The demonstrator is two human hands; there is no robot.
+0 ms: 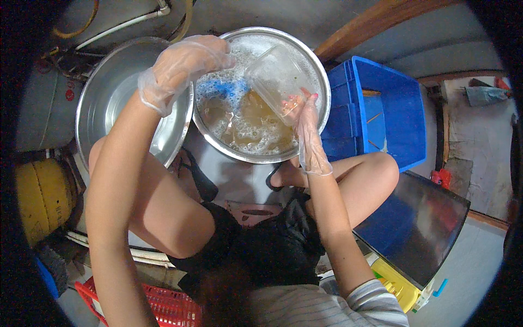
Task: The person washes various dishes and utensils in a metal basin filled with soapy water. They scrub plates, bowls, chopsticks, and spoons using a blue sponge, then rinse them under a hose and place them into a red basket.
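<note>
A clear plastic food container (274,77), tilted over a round metal basin (261,158) of murky, foamy water, is held at its lower right end by my right hand (307,126). That hand wears a clear disposable glove, and small orange-red bits show at the container's end near the fingers. My left hand (188,61), gloved likewise, hangs over the basin's upper left rim; its fingers are bent and partly hidden, so whether they hold anything is unclear. Something blue (226,88) shows among the suds below it.
A second metal basin (122,88) with clear liquid stands at the left. At the right are a blue plastic bin (392,110) holding thin sticks and a dark flat panel (416,225). A red plastic basket (169,304) lies at lower left, and a wooden beam (367,24) runs upper right.
</note>
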